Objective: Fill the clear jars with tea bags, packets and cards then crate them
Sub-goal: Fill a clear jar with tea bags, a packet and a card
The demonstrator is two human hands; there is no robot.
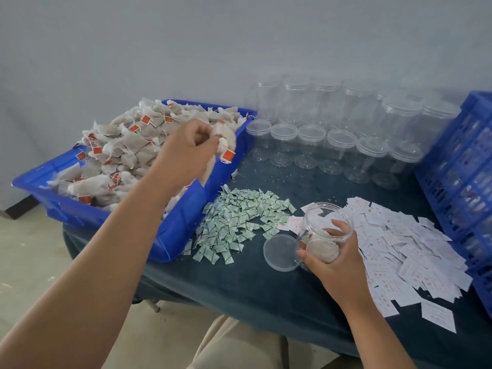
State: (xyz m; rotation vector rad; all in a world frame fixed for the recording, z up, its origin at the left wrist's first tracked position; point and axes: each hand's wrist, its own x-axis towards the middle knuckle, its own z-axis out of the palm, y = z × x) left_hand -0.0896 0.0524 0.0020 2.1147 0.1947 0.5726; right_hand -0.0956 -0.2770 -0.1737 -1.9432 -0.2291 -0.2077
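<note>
Left hand (186, 155) pinches white mesh tea bags (225, 141) above one blue plastic tray's (181, 225) right edge. Right hand (340, 265) grips one clear plastic jar (327, 219).

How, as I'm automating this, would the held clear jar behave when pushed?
The clear jar in the right hand looks like thin plastic holding few tea bags: probably light, easily tipped. Its smooth round wall may slip, and would likely roll if laid sideways.

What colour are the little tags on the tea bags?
Red. The head view shows it best, like the tag dangling by the left hand.
</note>
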